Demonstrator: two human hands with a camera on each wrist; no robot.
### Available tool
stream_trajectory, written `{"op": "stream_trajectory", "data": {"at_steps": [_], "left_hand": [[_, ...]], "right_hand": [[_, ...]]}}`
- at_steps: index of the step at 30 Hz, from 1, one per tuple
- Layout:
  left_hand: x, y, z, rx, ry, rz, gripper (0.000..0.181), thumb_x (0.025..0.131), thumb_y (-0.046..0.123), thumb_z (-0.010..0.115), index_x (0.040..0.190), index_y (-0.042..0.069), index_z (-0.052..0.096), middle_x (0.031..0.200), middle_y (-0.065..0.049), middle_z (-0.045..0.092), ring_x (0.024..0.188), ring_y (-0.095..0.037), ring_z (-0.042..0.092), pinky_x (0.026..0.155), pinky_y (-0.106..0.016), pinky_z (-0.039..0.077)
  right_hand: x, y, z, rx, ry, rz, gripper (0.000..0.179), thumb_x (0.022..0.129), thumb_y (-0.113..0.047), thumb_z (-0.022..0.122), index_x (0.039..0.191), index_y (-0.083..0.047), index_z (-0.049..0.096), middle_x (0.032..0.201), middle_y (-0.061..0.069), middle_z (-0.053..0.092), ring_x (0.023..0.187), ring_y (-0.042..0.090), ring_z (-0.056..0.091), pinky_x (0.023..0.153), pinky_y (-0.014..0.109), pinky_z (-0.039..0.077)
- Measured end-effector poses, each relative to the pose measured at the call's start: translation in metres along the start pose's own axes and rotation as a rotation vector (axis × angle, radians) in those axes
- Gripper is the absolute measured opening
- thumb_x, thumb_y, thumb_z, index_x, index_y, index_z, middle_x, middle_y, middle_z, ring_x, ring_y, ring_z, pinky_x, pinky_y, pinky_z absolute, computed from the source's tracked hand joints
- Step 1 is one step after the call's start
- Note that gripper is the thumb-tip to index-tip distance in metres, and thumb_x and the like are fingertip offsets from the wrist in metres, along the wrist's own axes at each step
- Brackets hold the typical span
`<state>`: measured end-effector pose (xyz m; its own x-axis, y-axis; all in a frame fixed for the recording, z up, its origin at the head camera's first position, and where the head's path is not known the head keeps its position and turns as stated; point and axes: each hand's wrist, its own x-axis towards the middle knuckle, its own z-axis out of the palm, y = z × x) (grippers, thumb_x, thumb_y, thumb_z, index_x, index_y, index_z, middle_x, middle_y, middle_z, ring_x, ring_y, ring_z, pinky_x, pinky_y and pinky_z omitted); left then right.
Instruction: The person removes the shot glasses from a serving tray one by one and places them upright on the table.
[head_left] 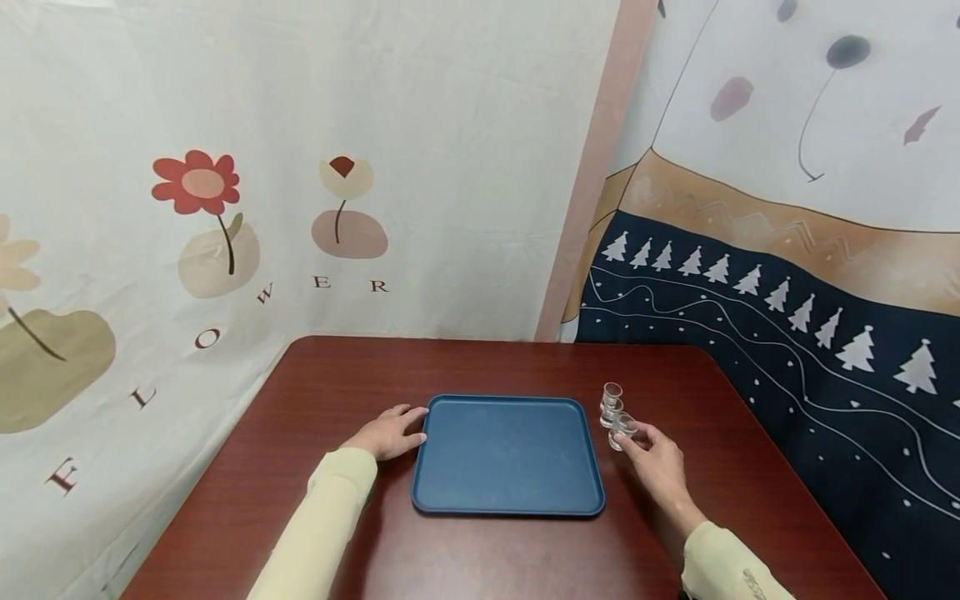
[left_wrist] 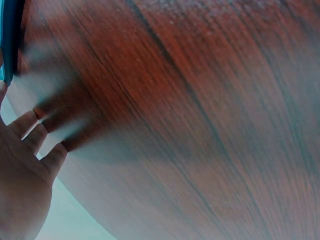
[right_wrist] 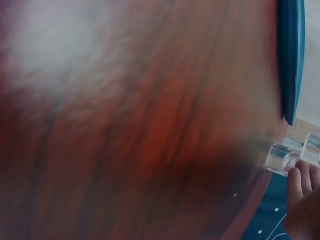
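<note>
A blue rectangular tray (head_left: 510, 454) lies flat on the table. At its left edge is my left hand (head_left: 386, 433), fingers spread, thumb and forefinger right at the rim; the left wrist view shows its other fingertips (left_wrist: 59, 150) close over the wood. Right of the tray, my right hand (head_left: 660, 467) pinches a small clear shot glass (head_left: 619, 437) between thumb and fingers. Behind that glass, two more clear shot glasses (head_left: 611, 390) stand close together in a line, overlapping in the head view. The right wrist view catches a glass (right_wrist: 280, 159) beside the fingers (right_wrist: 295, 182).
The dark red-brown wooden table (head_left: 360, 375) has rounded far corners. Behind it hangs a pale cloth (head_left: 465, 167) printed with flowers and letters. A dark blue cloth (head_left: 750, 350) with white trees drops along the right side.
</note>
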<state>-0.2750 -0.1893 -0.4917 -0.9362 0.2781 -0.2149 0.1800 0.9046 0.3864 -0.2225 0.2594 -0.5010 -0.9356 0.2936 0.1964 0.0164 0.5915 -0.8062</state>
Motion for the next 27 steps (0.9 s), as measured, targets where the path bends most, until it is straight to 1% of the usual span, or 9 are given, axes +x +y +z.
{"op": "stream_trajectory", "data": {"at_steps": [6, 12, 17, 24, 27], "left_hand": [[-0.001, -0.001, 0.000, -0.003, 0.003, -0.006, 0.057, 0.100, 0.034, 0.058, 0.152, 0.016, 0.042, 0.154, -0.025, 0.031, 0.141, -0.044, 0.030, 0.106, -0.062, 0.034], [-0.002, -0.001, 0.000, -0.008, -0.003, -0.013, 0.057, 0.100, 0.034, 0.059, 0.152, 0.015, 0.041, 0.154, -0.025, 0.031, 0.141, -0.045, 0.029, 0.106, -0.062, 0.033], [-0.001, -0.001, 0.000, -0.003, 0.000, -0.009, 0.057, 0.101, 0.033, 0.058, 0.152, 0.016, 0.041, 0.154, -0.025, 0.030, 0.141, -0.044, 0.029, 0.107, -0.062, 0.033], [-0.001, 0.000, 0.001, -0.006, 0.000, -0.019, 0.057, 0.100, 0.034, 0.059, 0.152, 0.016, 0.041, 0.154, -0.025, 0.031, 0.141, -0.044, 0.029, 0.106, -0.062, 0.033], [0.000, -0.001, 0.002, 0.000, 0.005, -0.009, 0.057, 0.100, 0.034, 0.059, 0.151, 0.015, 0.042, 0.154, -0.025, 0.031, 0.141, -0.045, 0.029, 0.106, -0.062, 0.034]], "right_hand": [[0.000, 0.007, -0.003, -0.009, -0.006, 0.018, 0.039, 0.088, -0.028, 0.077, 0.117, -0.003, 0.069, 0.102, 0.016, 0.072, 0.092, 0.026, 0.067, 0.068, 0.022, 0.048], [0.000, 0.011, -0.005, -0.015, -0.024, 0.046, 0.040, 0.089, -0.027, 0.077, 0.118, -0.001, 0.068, 0.102, 0.017, 0.072, 0.090, 0.024, 0.067, 0.066, 0.022, 0.048], [-0.001, 0.013, -0.004, -0.043, -0.032, 0.053, 0.040, 0.087, -0.026, 0.077, 0.116, 0.001, 0.069, 0.100, 0.015, 0.073, 0.089, 0.023, 0.066, 0.069, 0.026, 0.047], [-0.001, 0.017, -0.001, -0.045, -0.034, 0.066, 0.039, 0.087, -0.024, 0.078, 0.115, 0.002, 0.069, 0.097, 0.015, 0.073, 0.088, 0.024, 0.067, 0.072, 0.030, 0.047], [-0.002, 0.018, -0.001, -0.056, -0.035, 0.061, 0.039, 0.086, -0.023, 0.078, 0.114, 0.002, 0.069, 0.096, 0.015, 0.073, 0.088, 0.025, 0.066, 0.075, 0.033, 0.047]]}}
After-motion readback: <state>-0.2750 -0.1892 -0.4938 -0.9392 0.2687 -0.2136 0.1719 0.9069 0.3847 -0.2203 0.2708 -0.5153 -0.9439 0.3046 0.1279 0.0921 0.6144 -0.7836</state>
